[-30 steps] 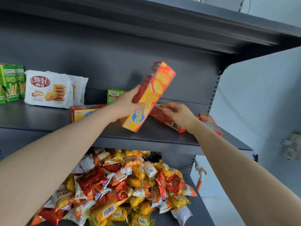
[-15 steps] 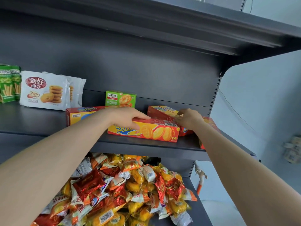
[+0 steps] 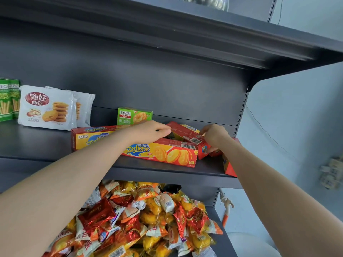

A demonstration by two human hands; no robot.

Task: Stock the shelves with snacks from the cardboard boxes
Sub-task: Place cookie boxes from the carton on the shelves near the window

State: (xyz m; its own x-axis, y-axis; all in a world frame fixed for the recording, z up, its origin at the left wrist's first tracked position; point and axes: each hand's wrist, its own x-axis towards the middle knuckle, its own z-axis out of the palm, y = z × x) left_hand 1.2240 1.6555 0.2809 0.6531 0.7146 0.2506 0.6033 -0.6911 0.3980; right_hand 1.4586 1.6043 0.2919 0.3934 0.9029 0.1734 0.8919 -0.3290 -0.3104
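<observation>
A yellow-and-red Zecheese box (image 3: 167, 154) lies on its long side near the front of the dark middle shelf (image 3: 37, 143). My left hand (image 3: 148, 132) rests over its top, and its straight fingers touch the left end of a second, tilted red box (image 3: 183, 133) just behind. My right hand (image 3: 215, 136) grips the right end of that tilted box, fingers curled round it. A third Zecheese box (image 3: 89, 138) lies to the left, partly behind my left forearm. Another red box (image 3: 229, 167) sits at the shelf's right edge under my right arm.
A green biscuit box (image 3: 134, 115) stands at the back. White cookie bags (image 3: 48, 108) and green stick-snack boxes (image 3: 8, 99) stand at the left. The lower shelf holds a pile of wrapped snacks (image 3: 148, 219). An upper shelf (image 3: 185, 34) overhangs; the wall is at the right.
My left hand brought the raised Zecheese box down and laid it flat on the shelf, then slid right to the box behind. My right hand tilted that box up.
</observation>
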